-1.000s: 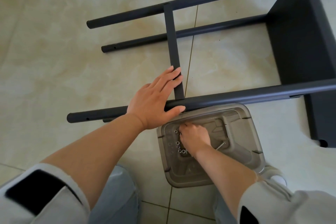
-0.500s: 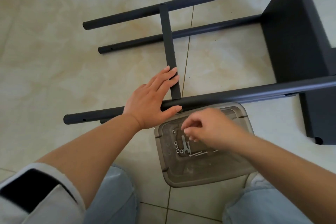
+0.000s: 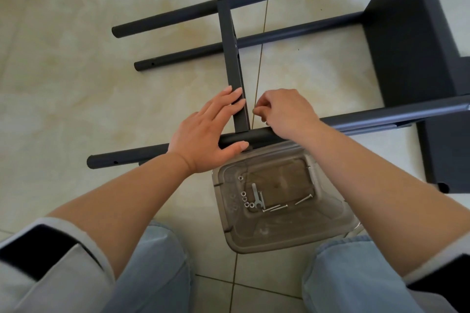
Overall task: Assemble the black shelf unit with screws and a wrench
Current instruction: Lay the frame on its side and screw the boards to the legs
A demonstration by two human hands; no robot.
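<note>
1. Black shelf unit [image 3: 407, 40] lies on its side on the tiled floor [image 3: 76, 84].
2. Clear plastic tray [image 3: 330, 223] sits just beneath the near tube [image 3: 381, 119]; it holds screws [image 3: 276, 208], nuts [image 3: 243, 194] and a wrench [image 3: 255, 197].
3. Left hand [image 3: 206, 132]: fingers straight, flat over the tube and crossbar [image 3: 231, 58].
4. Right hand [image 3: 284, 112]: fingertips pinch a small part [image 3: 253, 110], too small to identify, beside the crossbar.

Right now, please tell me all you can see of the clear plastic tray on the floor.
The clear plastic tray is smoky-grey and see-through, rectangular with rounded corners and a raised rim. It lies flat on the tiled floor between the person's knees, its far edge under the nearest black tube. Inside lie small nuts, a flat wrench and several long screws. Neither hand touches it.
</note>
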